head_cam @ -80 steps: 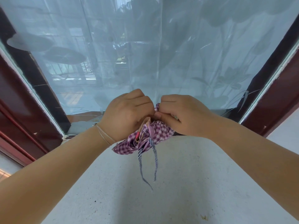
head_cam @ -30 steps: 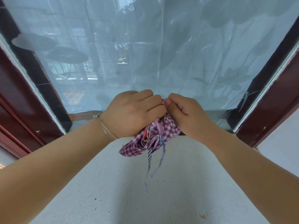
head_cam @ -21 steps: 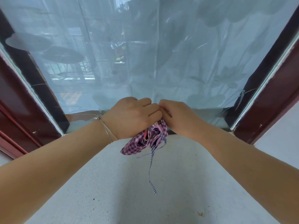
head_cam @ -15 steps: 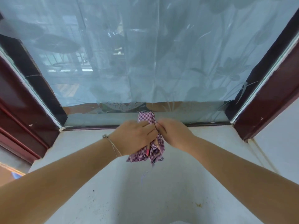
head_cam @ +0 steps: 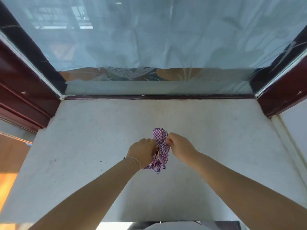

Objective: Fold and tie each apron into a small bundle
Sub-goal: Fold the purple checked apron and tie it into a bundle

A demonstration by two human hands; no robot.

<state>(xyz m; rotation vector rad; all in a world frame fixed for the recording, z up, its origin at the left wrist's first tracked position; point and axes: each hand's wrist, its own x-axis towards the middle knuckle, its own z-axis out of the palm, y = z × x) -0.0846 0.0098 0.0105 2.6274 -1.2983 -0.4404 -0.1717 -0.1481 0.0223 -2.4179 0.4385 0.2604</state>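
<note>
A purple-and-white checked apron (head_cam: 159, 151) is rolled into a small bundle, held over the middle of a pale stone window ledge (head_cam: 83, 138). My left hand (head_cam: 142, 151) grips the bundle's left side, fingers curled into the cloth. My right hand (head_cam: 180, 146) pinches the cloth or its tie at the bundle's upper right. The striped tie strings no longer hang loose below; where they run is hidden by my fingers. A thin bracelet circles my left wrist.
The ledge ends at a dark red window frame (head_cam: 157, 97) with frosted, patterned glass (head_cam: 157, 39) behind it. Dark red wooden jambs (head_cam: 25, 90) close in the left and right sides. The ledge's near edge lies just below my forearms.
The bundle and both hands have dropped from in front of the glass down to the ledge. The dangling striped strings have disappeared from view around the bundle.
</note>
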